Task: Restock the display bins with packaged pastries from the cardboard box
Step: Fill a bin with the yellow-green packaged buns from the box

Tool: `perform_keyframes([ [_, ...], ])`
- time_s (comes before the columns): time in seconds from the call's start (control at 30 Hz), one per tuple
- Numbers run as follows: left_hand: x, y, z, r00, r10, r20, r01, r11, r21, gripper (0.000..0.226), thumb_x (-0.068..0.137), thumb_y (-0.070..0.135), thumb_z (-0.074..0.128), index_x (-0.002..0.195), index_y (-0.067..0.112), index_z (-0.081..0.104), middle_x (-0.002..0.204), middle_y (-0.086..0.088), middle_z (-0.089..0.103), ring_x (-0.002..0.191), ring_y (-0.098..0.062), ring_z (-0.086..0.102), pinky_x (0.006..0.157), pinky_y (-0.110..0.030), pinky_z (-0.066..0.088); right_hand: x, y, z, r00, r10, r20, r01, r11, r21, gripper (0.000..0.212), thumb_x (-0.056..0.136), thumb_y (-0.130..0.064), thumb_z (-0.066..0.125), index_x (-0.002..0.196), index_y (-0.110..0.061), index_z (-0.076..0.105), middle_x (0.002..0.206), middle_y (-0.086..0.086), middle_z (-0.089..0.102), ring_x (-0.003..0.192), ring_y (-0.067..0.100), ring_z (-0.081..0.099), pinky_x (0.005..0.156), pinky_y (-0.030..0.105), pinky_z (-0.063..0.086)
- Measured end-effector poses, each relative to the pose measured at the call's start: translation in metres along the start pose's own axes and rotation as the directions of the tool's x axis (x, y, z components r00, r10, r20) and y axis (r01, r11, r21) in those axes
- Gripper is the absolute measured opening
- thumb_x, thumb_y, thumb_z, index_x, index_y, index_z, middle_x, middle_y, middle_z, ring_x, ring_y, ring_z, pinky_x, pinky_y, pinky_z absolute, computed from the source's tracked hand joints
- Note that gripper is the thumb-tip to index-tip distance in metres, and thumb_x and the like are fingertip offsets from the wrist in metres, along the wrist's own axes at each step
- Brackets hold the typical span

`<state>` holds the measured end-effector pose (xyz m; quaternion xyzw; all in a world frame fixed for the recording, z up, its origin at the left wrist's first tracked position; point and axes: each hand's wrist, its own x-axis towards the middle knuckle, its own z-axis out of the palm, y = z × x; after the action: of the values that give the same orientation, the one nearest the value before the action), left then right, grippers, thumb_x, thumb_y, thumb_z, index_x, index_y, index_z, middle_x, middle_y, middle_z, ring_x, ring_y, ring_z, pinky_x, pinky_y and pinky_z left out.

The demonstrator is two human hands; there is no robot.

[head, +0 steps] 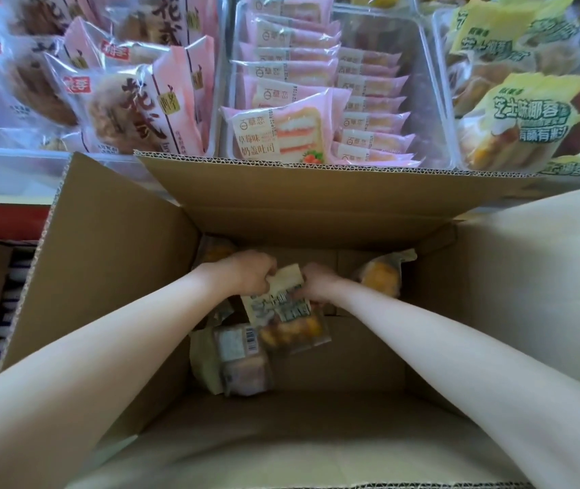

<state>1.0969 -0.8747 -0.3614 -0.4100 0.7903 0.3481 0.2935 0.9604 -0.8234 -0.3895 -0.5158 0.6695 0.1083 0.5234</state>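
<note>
From the head camera, both bare arms reach down into an open cardboard box (112, 248) whose flaps stand up on all sides. Deep inside, the left hand (246, 273) and the right hand (318, 282) meet over one yellow-labelled pastry pack (283, 312): the left fingers are curled round its top edge, and the right fingers pinch its right side near the label. The pack is tilted, its lower end showing golden pastry through clear film. Just below and left of it lies a second pack (235, 358), back side up with a barcode showing, resting on the box floor. Another pack with orange filling (384, 277) leans in the far right corner of the box, and one more (212, 250) is partly hidden in the far left corner. Beyond the box's far flap stand the display bins: a left bin (223, 65) of pink-striped round pastries, a clear middle bin (422, 40) holding two rows of pink sandwich packs, and a right bin (438, 47) of yellow packs like the one held.
</note>
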Motion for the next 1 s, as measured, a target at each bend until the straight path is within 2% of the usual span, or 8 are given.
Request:
perform_keyframes([
  [0.07,-0.011,-0.002,-0.009,0.997,-0.003,-0.077,0.003,1.000,-0.001,0.051,0.086,0.023,0.062,0.132,0.015,0.042,0.131,-0.005,0.045,0.115,-0.023,0.050,0.089,-0.031,0.044,-0.010,-0.003,-0.006,0.998,-0.047,0.033,0.050,0.995,-0.084,0.033,0.087,-0.021,0.065,0.117,-0.006,0.060,0.115,0.012,0.064,0.093,0.022,0.062,0.066,0.026,0.048],
  [0.17,-0.032,0.009,-0.028,0.986,-0.021,0.163,0.041,0.992,-0.118,0.040,0.086,0.023,0.064,0.123,0.010,0.055,0.106,-0.002,0.059,0.092,-0.014,0.057,0.075,-0.025,0.049,-0.041,-0.012,-0.039,0.981,-0.082,0.174,0.082,0.997,0.010,0.027,0.088,-0.016,0.063,0.113,-0.004,0.060,0.104,0.010,0.066,0.071,0.013,0.058,0.049,0.016,0.045],
  [0.23,-0.046,0.029,-0.048,0.935,-0.010,0.355,0.119,0.951,-0.285,0.015,0.088,0.016,0.062,0.101,0.009,0.064,0.075,0.005,0.061,0.067,-0.006,0.052,0.060,-0.016,0.048,-0.073,-0.017,-0.077,0.963,-0.093,0.254,0.082,0.995,0.055,0.015,0.089,-0.011,0.062,0.104,-0.010,0.062,0.098,0.005,0.066,0.072,0.009,0.060,0.052,0.013,0.048],
  [0.33,-0.070,0.069,-0.095,0.941,0.119,0.318,-0.012,0.948,-0.317,0.005,0.088,0.015,0.062,0.084,0.017,0.065,0.057,0.010,0.058,0.050,-0.003,0.045,0.056,-0.013,0.049,-0.130,-0.017,-0.140,0.960,-0.128,0.250,0.114,0.991,0.067,0.015,0.088,-0.009,0.062,0.102,-0.012,0.063,0.100,0.001,0.069,0.087,0.011,0.067,0.068,0.019,0.054],
  [0.5,-0.111,0.152,-0.183,0.953,0.298,0.061,-0.249,0.877,-0.411,0.013,0.087,0.017,0.061,0.075,0.013,0.064,0.050,0.009,0.046,0.044,-0.003,0.036,0.049,-0.015,0.037,-0.222,0.009,-0.231,0.933,-0.296,-0.206,0.324,0.939,0.116,0.021,0.085,-0.019,0.067,0.105,-0.013,0.068,0.105,0.003,0.070,0.092,0.015,0.067,0.076,0.035,0.051],
  [0.63,-0.115,0.224,-0.237,0.897,0.340,-0.283,-0.413,0.872,-0.262,0.016,0.088,0.022,0.059,0.077,0.012,0.065,0.051,0.004,0.039,0.038,-0.002,0.035,0.042,-0.012,0.038,-0.259,0.059,-0.276,0.872,-0.289,-0.396,0.386,0.902,0.193,0.016,0.087,-0.020,0.064,0.103,-0.021,0.062,0.093,-0.004,0.062,0.066,0.002,0.054,0.055,0.016,0.040],
  [0.83,-0.071,0.333,-0.270,0.668,0.126,-0.734,-0.561,0.734,-0.384,0.010,0.091,0.018,0.057,0.096,0.014,0.064,0.068,-0.002,0.051,0.049,-0.006,0.053,0.043,-0.015,0.052,-0.269,0.140,-0.338,0.532,-0.099,-0.841,0.499,0.839,0.218,0.010,0.091,-0.015,0.059,0.089,-0.007,0.065,0.087,0.013,0.061,0.059,0.015,0.055,0.044,0.021,0.050],
  [1.0,0.018,0.366,-0.266,0.783,0.041,-0.621,-0.315,0.886,-0.340,0.040,0.091,0.010,0.052,0.130,0.009,0.045,0.098,-0.009,0.058,0.060,-0.013,0.057,0.057,-0.027,0.053,-0.250,0.205,-0.407,0.355,0.079,-0.931,0.202,0.966,0.159,0.026,0.091,-0.021,0.057,0.098,0.001,0.068,0.100,0.022,0.068,0.091,0.039,0.064,0.084,0.053,0.050],
])
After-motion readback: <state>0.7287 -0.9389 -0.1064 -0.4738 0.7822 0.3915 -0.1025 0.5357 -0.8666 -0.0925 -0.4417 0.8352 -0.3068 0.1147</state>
